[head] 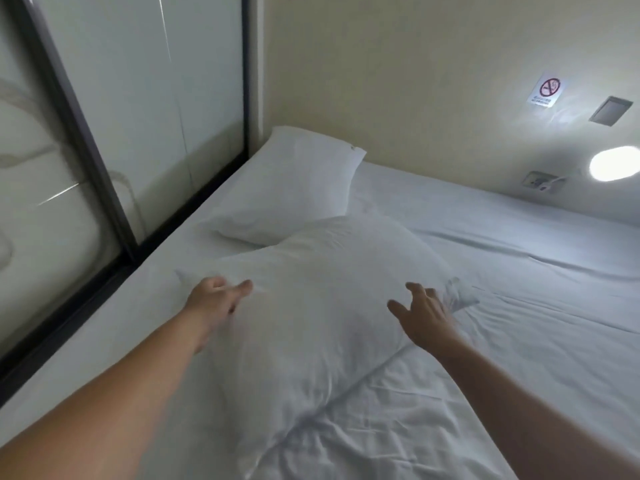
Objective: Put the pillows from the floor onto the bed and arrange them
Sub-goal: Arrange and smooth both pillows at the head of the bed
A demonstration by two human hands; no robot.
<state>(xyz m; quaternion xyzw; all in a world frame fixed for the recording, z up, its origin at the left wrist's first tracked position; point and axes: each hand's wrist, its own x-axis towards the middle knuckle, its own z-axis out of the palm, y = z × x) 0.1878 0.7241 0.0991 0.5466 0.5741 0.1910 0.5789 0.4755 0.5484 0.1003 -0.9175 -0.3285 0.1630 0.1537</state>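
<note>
From my remote seat, the bed [519, 271] filled most of the head view, its white sheet creased near the bottom and smoother toward the far wall. Along its left edge ran a dark-framed glass partition [145, 116]. Two pillows were already up on the mattress, and no floor was in view, so I could not tell whether any were left down there.

The near pillow [311, 323] was the larger shape in the picture. It lay at a slant across the bed, and its far end overlapped the corner of the far pillow [291, 188], which lay flat in the corner by the partition and the wall.

I judged the step to be arranging, not carrying: the near pillow had landed but was not yet squared up. The next move, as I read it, called for pushing or sliding it toward the wall so it sat beside the far pillow instead of on it, then patting it flat.

The left hand [214, 299] was loosely spread, fingers extended onto the pillow's left edge, gripping nothing. The right hand [424, 315] was splayed wide over the pillow's right corner, touching or just above it; I could not tell which. Neither hand held anything.
</note>
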